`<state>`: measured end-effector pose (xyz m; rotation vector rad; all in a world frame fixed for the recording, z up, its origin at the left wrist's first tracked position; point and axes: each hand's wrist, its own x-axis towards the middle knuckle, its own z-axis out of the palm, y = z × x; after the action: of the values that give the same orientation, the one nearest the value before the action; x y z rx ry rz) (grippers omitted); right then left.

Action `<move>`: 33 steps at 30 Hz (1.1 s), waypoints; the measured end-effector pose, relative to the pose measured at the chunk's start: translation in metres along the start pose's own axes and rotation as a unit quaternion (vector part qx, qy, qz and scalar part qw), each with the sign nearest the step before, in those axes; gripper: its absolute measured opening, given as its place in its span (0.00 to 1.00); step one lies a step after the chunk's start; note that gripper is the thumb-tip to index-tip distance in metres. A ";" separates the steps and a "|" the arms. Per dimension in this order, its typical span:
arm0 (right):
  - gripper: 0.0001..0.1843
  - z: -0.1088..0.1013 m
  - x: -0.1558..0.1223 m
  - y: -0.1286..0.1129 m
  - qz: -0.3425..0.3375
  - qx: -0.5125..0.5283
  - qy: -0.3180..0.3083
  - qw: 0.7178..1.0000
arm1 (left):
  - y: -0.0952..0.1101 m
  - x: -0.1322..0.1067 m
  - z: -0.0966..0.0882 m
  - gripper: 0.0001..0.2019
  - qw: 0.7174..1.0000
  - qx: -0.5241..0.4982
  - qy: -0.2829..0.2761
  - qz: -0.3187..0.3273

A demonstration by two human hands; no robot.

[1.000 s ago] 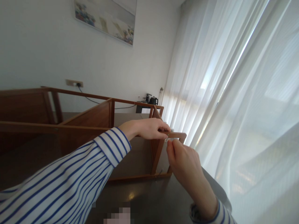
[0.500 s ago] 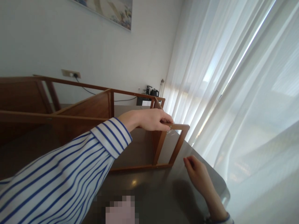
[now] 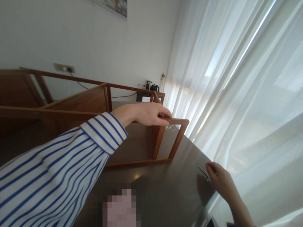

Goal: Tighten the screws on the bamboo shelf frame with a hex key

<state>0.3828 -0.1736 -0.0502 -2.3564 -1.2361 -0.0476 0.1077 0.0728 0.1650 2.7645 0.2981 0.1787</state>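
Observation:
A brown wooden shelf frame (image 3: pixel 176 121) lies on its side across the dark table (image 3: pixel 165 189). My left hand (image 3: pixel 148 114) is closed over its upper rail near the right end, thumb on the near side beside a small metal fitting (image 3: pixel 169 121). Over the table's right edge, my right hand (image 3: pixel 221 181) has its fingers curled together; what they hold, if anything, is hidden. A thin metal rod (image 3: pixel 203 172), looking like a hex key, shows just left of those fingers. I cannot tell whether it touches them.
White sheer curtains (image 3: pixel 201 63) hang along the right side. Behind the frame, a wall socket (image 3: pixel 63 67) has a black cable plugged in. A black kettle (image 3: pixel 154 87) stands on a small dark stand at the back. Lower centre is a pixelated patch.
My right hand has moved right, away from the frame and towards the table edge, and the metal rod now shows. My left hand keeps its hold on the rail. The view has shifted slightly.

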 end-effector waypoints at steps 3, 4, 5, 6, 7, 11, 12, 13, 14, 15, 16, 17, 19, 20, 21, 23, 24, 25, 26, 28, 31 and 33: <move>0.17 -0.001 -0.001 0.010 0.006 -0.024 -0.036 0.999 | 0.001 -0.001 0.000 0.20 1.000 0.007 0.000 -0.005; 0.17 0.000 -0.002 0.011 0.006 -0.029 -0.048 0.998 | 0.001 -0.001 0.000 0.20 1.000 0.009 0.002 -0.007; 0.16 0.001 -0.002 0.012 0.006 -0.031 -0.057 0.998 | 0.001 -0.001 0.000 0.20 1.000 0.011 0.003 -0.010; 0.15 0.002 -0.002 0.012 0.005 -0.034 -0.065 0.997 | 0.002 -0.001 0.001 0.21 1.000 0.013 0.004 -0.013; 0.14 0.004 -0.002 0.012 0.002 -0.041 -0.074 0.996 | 0.002 -0.002 0.001 0.21 1.000 0.014 0.005 -0.016; 0.13 0.005 -0.001 0.007 -0.033 -0.118 -0.125 0.985 | 0.002 -0.003 0.002 0.22 1.000 0.021 0.012 -0.018; 0.13 0.005 -0.001 0.004 -0.041 -0.135 -0.134 0.981 | 0.002 -0.003 0.002 0.22 0.999 0.023 0.013 -0.018; 0.14 0.005 -0.001 0.002 -0.047 -0.145 -0.138 0.979 | 0.001 -0.003 0.002 0.22 0.999 0.026 0.015 -0.018; 0.14 0.005 -0.002 -0.001 -0.052 -0.151 -0.139 0.977 | 0.001 -0.003 0.001 0.22 0.999 0.027 0.016 -0.018; 0.14 0.006 -0.003 -0.005 -0.056 -0.156 -0.138 0.976 | 0.001 -0.003 0.001 0.22 0.999 0.029 0.016 -0.018; 0.13 0.006 -0.004 -0.008 -0.062 -0.162 -0.138 0.975 | 0.001 -0.003 0.001 0.22 0.999 0.030 0.016 -0.017; 0.13 0.007 -0.005 -0.012 -0.067 -0.167 -0.138 0.974 | 0.001 -0.003 0.001 0.22 0.999 0.030 0.016 -0.016; 0.12 0.009 -0.007 -0.019 -0.076 -0.175 -0.138 0.972 | 0.001 -0.003 0.002 0.21 0.999 0.029 0.018 -0.015; 0.12 0.009 -0.007 -0.023 -0.079 -0.178 -0.138 0.971 | 0.002 -0.003 0.002 0.21 0.999 0.030 0.017 -0.014; 0.12 0.009 -0.008 -0.028 -0.080 -0.180 -0.137 0.971 | 0.002 -0.003 0.002 0.20 0.999 0.031 0.015 -0.013; 0.13 0.008 -0.009 -0.037 -0.083 -0.170 -0.136 0.972 | 0.003 -0.003 0.002 0.19 0.999 0.034 0.012 -0.009; 0.13 0.007 -0.010 -0.042 -0.088 -0.153 -0.135 0.975 | 0.003 -0.003 0.002 0.19 0.999 0.036 0.013 -0.007; 0.13 0.006 -0.011 -0.048 -0.096 -0.125 -0.134 0.978 | 0.003 -0.004 0.002 0.19 0.999 0.037 0.016 -0.005; 0.14 0.004 -0.011 -0.054 -0.109 -0.090 -0.129 0.982 | 0.003 -0.004 0.002 0.19 0.999 0.039 0.021 -0.004; 0.15 0.000 -0.013 -0.068 -0.142 -0.026 -0.108 0.984 | 0.003 -0.004 0.002 0.20 0.999 0.042 0.025 -0.004; 0.15 -0.008 -0.014 -0.091 -0.198 0.014 -0.051 0.979 | 0.002 -0.004 0.002 0.22 0.999 0.044 0.017 -0.010; 0.15 -0.015 -0.014 -0.108 -0.227 0.018 -0.013 0.974 | 0.001 -0.004 0.002 0.24 0.999 0.045 0.014 -0.016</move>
<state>0.2921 -0.1390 0.0019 -2.0036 -1.7480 -0.1399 0.1044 0.0706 0.1631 2.8464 0.3652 0.1995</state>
